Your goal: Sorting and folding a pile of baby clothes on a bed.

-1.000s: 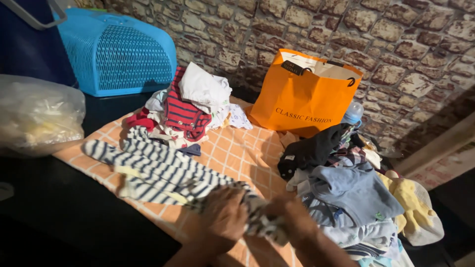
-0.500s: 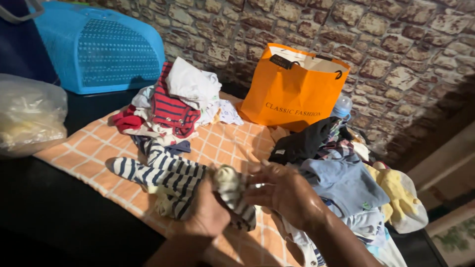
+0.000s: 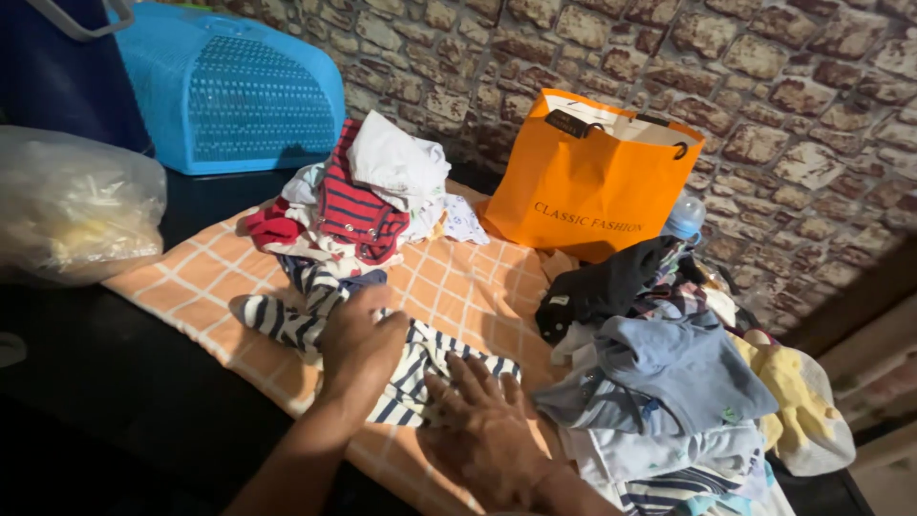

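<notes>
A navy-and-white striped garment (image 3: 287,320) lies bunched on an orange checked cloth (image 3: 458,287). My left hand (image 3: 358,339) rests on top of its middle, fingers curved over the fabric. Beside it, my right hand (image 3: 482,420) presses flat, fingers spread, on the garment's right end. Neither hand grips anything. Just behind the striped garment sits a pile of small clothes (image 3: 368,196) with a red striped piece and a white one on top.
An orange paper bag (image 3: 592,182) stands against the brick wall. A heap of mixed clothes (image 3: 669,382) with a yellow piece lies at the right. At the back left is a blue plastic basket (image 3: 229,91), with a clear plastic bag (image 3: 72,205) in front of it.
The striped garment was held up between both hands; now it lies folded smaller on the cloth, with both hands pressing down on it.
</notes>
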